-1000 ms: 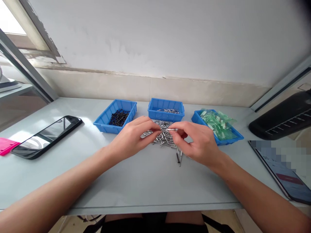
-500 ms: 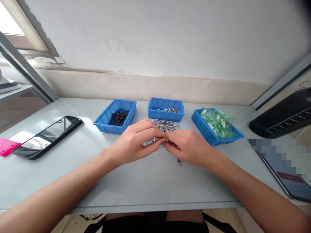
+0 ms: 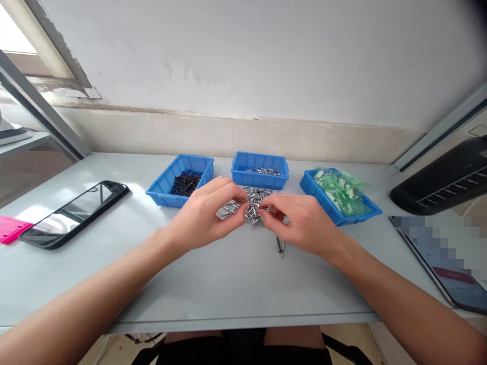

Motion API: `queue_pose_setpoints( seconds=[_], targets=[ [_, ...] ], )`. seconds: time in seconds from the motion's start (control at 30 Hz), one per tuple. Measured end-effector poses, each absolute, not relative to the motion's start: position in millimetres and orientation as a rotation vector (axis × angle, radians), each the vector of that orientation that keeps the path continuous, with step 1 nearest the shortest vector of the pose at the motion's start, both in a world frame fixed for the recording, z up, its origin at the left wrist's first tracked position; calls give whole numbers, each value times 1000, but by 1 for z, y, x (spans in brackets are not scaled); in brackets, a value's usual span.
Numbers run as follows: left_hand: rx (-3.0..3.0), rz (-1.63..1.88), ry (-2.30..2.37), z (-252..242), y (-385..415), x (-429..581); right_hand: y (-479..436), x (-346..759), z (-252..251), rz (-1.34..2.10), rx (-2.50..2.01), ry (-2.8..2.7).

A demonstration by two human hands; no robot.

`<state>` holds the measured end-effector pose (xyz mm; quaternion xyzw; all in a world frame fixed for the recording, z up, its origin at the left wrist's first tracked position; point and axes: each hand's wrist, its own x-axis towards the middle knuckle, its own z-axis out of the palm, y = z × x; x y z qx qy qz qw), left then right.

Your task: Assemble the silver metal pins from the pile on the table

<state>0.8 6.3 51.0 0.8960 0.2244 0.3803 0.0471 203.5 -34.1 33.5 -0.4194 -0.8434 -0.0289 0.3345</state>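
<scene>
A loose pile of short silver metal pins (image 3: pixel 251 202) lies on the grey table (image 3: pixel 213 284), in front of the middle blue bin. My left hand (image 3: pixel 205 217) comes in from the left, its fingers curled and its fingertips pressed together at the pile's left edge. What it holds is hidden. My right hand (image 3: pixel 302 223) reaches in from the right. Its thumb and forefinger are pinched on a pin at the pile's near edge. The fingertips of the two hands are almost touching. Two stray pins (image 3: pixel 280 246) lie just below my right hand.
Three blue bins stand at the back: the left bin (image 3: pixel 164 186) holds black screws, the middle bin (image 3: pixel 259 178) silver pins, the right bin (image 3: pixel 323 203) green packets. A black phone (image 3: pixel 72 213) and a pink item (image 3: pixel 9 228) lie at the left. A tablet (image 3: pixel 449 268) and a black device (image 3: pixel 441 182) are at the right.
Both hands drew together low over the pile, then lifted slightly and moved a little apart. The right hand earlier held a pin up between its fingertips. It now pinches at the pile's edge.
</scene>
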Motion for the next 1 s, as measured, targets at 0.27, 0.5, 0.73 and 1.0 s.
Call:
queue_pose_setpoints(
  seconds=[0.27, 0.5, 0.73, 1.0],
  targets=[
    [2809, 925, 648, 45, 10, 0, -35, 205, 34, -230, -996, -2060],
    [2875, 663, 601, 41, 10, 2, -37, 202, 33, -215, -894, -2209],
    [2906, 552, 632, 39, 10, 1, -37, 202, 35, -233, -911, -2289],
    [2806, 744, 609, 41, 8, 1, -37, 203, 37, -257, -911, -2222]
  ],
)
